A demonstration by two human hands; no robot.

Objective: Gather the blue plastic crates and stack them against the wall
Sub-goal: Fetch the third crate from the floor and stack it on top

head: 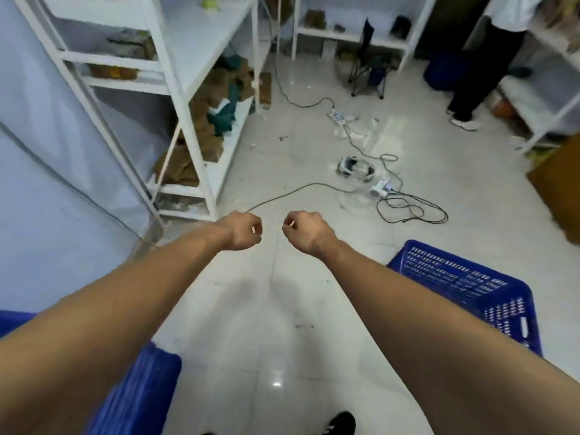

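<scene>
A blue plastic crate (470,287) lies upside down on the floor at the lower right, its perforated bottom facing up. Another blue crate (141,384) shows at the lower left, mostly hidden under my left forearm. Both my arms stretch forward over the bare tiles between the two crates. My left hand (243,230) is curled into a fist with nothing in it. My right hand (303,229) is also a fist and holds nothing. Neither hand touches a crate.
A white metal shelf rack (188,98) with brown packages stands at the left beside a pale wall (40,183). Cables, a power strip (337,116) and a headset (356,166) lie on the floor ahead. A person (483,67) stands at the far right near more shelving. A folded chair (368,64) is at the back.
</scene>
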